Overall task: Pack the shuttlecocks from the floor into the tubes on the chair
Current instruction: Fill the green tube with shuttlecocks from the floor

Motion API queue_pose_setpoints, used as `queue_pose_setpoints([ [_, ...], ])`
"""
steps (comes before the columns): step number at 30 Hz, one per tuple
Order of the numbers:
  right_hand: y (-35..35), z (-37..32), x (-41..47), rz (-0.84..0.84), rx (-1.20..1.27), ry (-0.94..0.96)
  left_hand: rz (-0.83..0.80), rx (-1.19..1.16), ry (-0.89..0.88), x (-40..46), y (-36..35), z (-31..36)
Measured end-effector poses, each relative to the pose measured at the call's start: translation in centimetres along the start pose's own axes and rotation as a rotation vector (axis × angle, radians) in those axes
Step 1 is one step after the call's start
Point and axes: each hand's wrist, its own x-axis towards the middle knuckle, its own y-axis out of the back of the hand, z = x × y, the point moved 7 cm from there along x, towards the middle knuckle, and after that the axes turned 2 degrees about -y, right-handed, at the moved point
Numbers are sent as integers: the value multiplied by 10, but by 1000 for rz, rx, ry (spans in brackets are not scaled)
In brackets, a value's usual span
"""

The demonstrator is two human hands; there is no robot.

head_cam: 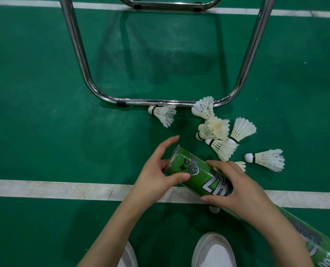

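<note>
A long green shuttlecock tube lies slanted above the floor, its far end pointing up-left. My left hand holds that end, thumb across the tube wall and fingers arched over the mouth. My right hand grips the tube's middle from the right. Several white feather shuttlecocks lie on the green floor: one by the chair bar, a heap to its right, and a single one further right. Another shuttlecock's feathers peek out behind my right hand, and a white cork shows under the tube.
The chair's chrome tube legs form a U on the floor ahead, the front bar touching the nearest shuttlecocks. A white court line crosses below my hands. My white shoes stand at the bottom edge.
</note>
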Motion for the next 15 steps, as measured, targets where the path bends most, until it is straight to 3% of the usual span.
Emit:
queue_pose_setpoints([
  [5,-2,1,-1,-3,-22,-11,-139,-42,18,6,-6,-2],
  [15,9,4,3,52,10,-37,91,-83,-57,27,15,0],
])
